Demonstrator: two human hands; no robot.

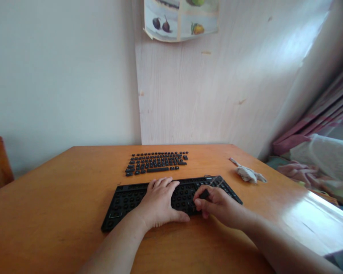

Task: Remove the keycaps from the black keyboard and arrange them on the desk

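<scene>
A black keyboard point(131, 198) lies slightly askew on the wooden table, and many of its keys are bare of caps. My left hand point(160, 203) rests across its middle, fingers stretched out and thumb along the front edge. Over the right part of the keyboard, my right hand point(214, 203) is closed with its fingertips pinched together. A small black piece shows between these fingers, and thin wires stick out beyond the knuckles; it looks like a wire keycap puller point(205, 194). Whether the fingertips also hold a keycap is hidden. Behind the keyboard, loose black keycaps point(157, 163) lie in rows.
A crumpled whitish cloth point(247, 174) lies at the right of the wooden table point(60, 198). A wooden chair point(0, 161) stands at the left edge. The wall behind carries a sheet of fruit pictures point(180, 23). Bedding point(331, 156) is piled at the right.
</scene>
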